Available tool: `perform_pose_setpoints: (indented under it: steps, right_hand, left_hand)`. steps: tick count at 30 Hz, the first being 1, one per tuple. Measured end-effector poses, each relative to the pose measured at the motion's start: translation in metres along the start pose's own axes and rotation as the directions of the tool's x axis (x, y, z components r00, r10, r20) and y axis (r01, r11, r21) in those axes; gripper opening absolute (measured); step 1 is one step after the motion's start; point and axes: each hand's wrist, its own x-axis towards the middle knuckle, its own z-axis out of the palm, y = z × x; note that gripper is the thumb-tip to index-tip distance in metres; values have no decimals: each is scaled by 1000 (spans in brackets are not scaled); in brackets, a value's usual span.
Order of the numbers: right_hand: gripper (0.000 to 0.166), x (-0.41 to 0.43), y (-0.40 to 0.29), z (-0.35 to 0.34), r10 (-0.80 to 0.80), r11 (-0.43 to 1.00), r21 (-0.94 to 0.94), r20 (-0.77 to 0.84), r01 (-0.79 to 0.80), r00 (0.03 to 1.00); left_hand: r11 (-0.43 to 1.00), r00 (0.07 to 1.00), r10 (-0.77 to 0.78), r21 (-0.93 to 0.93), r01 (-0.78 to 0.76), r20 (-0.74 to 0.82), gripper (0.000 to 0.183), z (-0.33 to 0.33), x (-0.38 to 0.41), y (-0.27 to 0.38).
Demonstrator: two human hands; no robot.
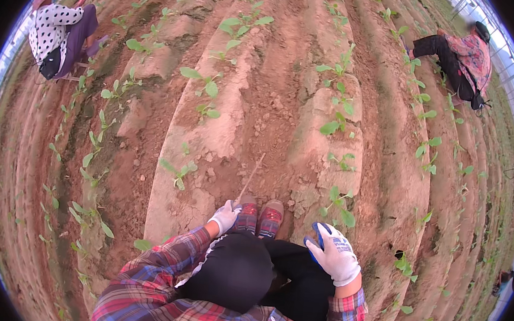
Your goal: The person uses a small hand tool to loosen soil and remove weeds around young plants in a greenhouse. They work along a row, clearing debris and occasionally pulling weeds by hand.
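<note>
My left hand [225, 217], in a white work glove, grips a thin wooden stick [252, 176] that slants up and away over the furrow in front of my shoes [259, 215]. On the other side, my right hand [333, 252] wears a white glove with blue-coated fingers. Its thumb stands apart from the fingers, and nothing shows between them; the palm side is mostly hidden. Just beyond the right fingertips grows a leafy seedling [339, 205] on the raised soil bed. Another seedling [180, 172] grows on the bed to the left, ahead of my left hand.
Rows of seedlings [208, 84] run along raised beds, with a crumbly soil furrow [271, 116] between them. One person [59, 31] sits low at the far left and another person [462, 59] sits at the far right. A small dark hole [399, 254] lies right of my right hand.
</note>
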Motion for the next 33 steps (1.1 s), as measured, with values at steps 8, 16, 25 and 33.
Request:
perform_pose_setpoints:
  steps: [8,16,25,33]
  right_hand:
    - [49,-6,3,1,1,1000,-23,8,-1,1000]
    - [50,-1,-4,-4,45,998,-44,74,-42,996]
    - [48,8,-7,-8,25,999,-40,64,-23,998]
    - [47,3,-10,-6,-11,999,-51,15,12,1000]
  left_hand:
    - [979,989,121,-157,-134,-89,41,17,7,-55]
    - [950,914,174,-180,-253,-368,25,11,152,88]
    - [995,982,75,81,-62,-172,40,-13,172,136]
    - [981,996,56,182,-68,70,52,1,49,31]
